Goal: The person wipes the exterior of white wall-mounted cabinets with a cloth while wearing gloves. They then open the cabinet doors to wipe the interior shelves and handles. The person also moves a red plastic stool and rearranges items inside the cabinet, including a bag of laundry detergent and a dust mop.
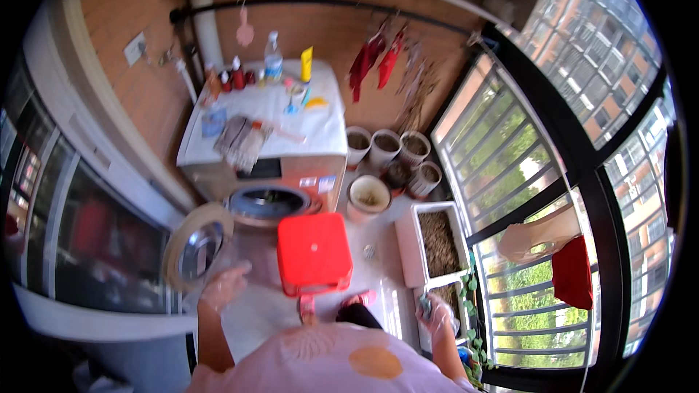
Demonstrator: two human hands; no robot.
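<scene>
My left hand (226, 285), in a thin see-through glove, is at the lower left with its fingers stretched out and nothing in it. Beside it is the open round door (198, 247) of a front-loading washing machine (291, 169). My right hand (440, 314), gloved the same way, is at the lower right, closed on a small bunched grey-blue cloth (424, 302). It is over the nearer white planter of soil (429, 336). A red plastic stool (314, 253) stands on the floor between my hands, in front of the machine's dark opening.
On the machine top are a water bottle (273, 58), a yellow tube (306, 64), small red bottles (238, 74) and a crumpled grey cloth (244, 142). Several plant pots (384, 147) and a long white planter (409, 247) line the right, by the barred window (502, 167).
</scene>
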